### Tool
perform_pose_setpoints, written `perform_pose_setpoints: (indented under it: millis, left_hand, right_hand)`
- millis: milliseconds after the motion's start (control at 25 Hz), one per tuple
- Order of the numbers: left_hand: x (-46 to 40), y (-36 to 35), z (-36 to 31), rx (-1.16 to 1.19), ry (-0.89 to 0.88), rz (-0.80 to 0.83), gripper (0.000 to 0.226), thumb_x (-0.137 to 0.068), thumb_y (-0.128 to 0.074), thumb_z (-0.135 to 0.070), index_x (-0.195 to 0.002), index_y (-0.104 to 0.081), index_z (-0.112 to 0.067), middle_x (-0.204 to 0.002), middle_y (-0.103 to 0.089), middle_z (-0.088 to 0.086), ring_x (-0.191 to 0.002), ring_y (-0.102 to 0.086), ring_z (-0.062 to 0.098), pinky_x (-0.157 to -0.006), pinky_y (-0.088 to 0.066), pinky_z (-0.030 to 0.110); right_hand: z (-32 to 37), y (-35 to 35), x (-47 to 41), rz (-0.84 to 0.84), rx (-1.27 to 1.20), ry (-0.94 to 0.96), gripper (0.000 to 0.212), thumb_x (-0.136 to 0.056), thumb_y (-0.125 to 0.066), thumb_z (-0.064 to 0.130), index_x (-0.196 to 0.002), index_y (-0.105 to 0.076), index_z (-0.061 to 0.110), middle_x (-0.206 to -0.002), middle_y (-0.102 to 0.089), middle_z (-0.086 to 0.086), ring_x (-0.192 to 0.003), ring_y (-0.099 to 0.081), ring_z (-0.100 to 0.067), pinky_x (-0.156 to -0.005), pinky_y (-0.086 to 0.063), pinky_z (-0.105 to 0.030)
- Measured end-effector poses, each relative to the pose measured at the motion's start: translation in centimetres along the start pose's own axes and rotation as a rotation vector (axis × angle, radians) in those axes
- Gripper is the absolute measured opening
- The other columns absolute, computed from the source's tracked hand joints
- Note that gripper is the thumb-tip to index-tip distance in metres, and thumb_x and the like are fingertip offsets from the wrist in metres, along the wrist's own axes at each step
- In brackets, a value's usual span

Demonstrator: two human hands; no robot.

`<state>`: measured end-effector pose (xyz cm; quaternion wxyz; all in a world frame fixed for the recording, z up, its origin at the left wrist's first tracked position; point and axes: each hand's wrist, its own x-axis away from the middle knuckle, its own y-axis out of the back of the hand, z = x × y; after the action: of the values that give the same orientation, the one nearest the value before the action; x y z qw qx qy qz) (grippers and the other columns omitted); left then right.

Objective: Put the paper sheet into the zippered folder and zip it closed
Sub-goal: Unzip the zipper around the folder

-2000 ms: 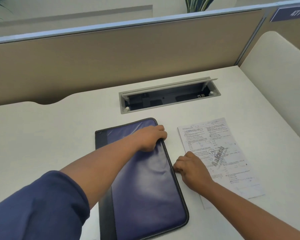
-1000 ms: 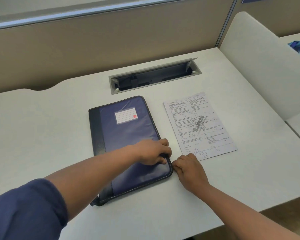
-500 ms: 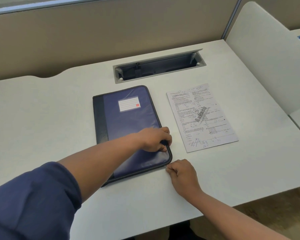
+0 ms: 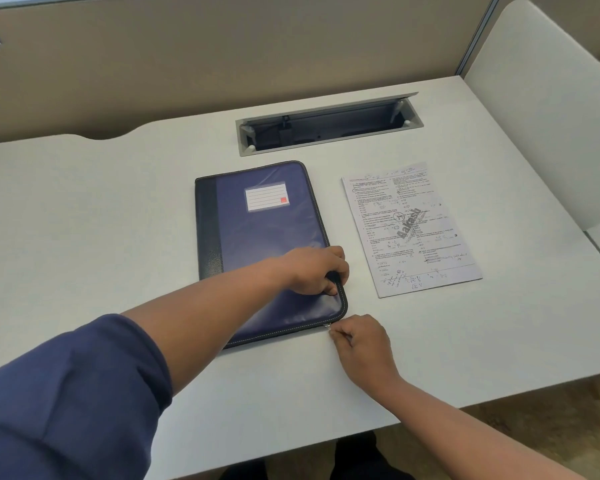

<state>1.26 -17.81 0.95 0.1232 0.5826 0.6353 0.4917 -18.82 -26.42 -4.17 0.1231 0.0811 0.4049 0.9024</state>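
Observation:
A blue zippered folder (image 4: 257, 230) with a black spine and a white label lies flat on the white desk (image 4: 84, 220). My left hand (image 4: 314, 270) grips its right edge near the lower right corner. My right hand (image 4: 359, 337) pinches the small metal zipper pull (image 4: 327, 327) at the folder's bottom edge, just left of that corner. The printed paper sheet (image 4: 409, 230) lies flat on the desk to the right of the folder, untouched.
An open cable tray (image 4: 326, 126) is recessed in the desk behind the folder. A beige partition (image 4: 222, 57) stands at the back and a white divider panel (image 4: 551, 116) on the right. The desk's front edge runs close under my right forearm.
My right hand has drawn the zipper pull down the folder's right side and around the lower right corner. My left hand slid down the same edge. The paper has stayed put.

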Motion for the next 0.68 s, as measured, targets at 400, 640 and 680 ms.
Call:
perform_pose_setpoints:
  millis: [400,640,680]
  left_hand:
    - [0.1,0.2,-0.5,0.002,0.012,-0.014,0.016,-0.091,-0.071,-0.029,-0.105,-0.064,-0.031,-0.113,-0.047,-0.015,-0.091,-0.052,0.014,-0.074,-0.039,0.029]
    - [-0.1,0.2,-0.6,0.003,0.019,0.005,0.017,-0.090,-0.072,-0.027,-0.105,-0.064,-0.031,-0.113,-0.048,-0.015,-0.091,-0.054,0.015,-0.075,-0.041,0.031]
    - [-0.2,0.4,-0.6,0.010,0.020,0.003,0.017,-0.090,-0.072,-0.027,-0.105,-0.064,-0.030,-0.113,-0.047,-0.015,-0.092,-0.054,0.015,-0.075,-0.040,0.030]
  right_hand:
    - [-0.4,0.6,0.2,-0.029,0.026,-0.004,0.022,-0.088,-0.065,0.009,-0.065,-0.065,0.011,-0.062,-0.063,-0.001,-0.065,-0.052,-0.022,-0.056,-0.045,-0.037]
    - [-0.7,0.2,-0.2,-0.018,-0.011,-0.040,0.022,-0.087,-0.065,0.010,-0.065,-0.064,0.009,-0.060,-0.062,-0.003,-0.062,-0.052,-0.023,-0.055,-0.045,-0.039]
    - [-0.6,0.2,-0.3,-0.035,-0.016,-0.051,0.021,-0.086,-0.066,0.010,-0.066,-0.066,0.009,-0.061,-0.063,-0.003,-0.063,-0.053,-0.023,-0.056,-0.046,-0.039]
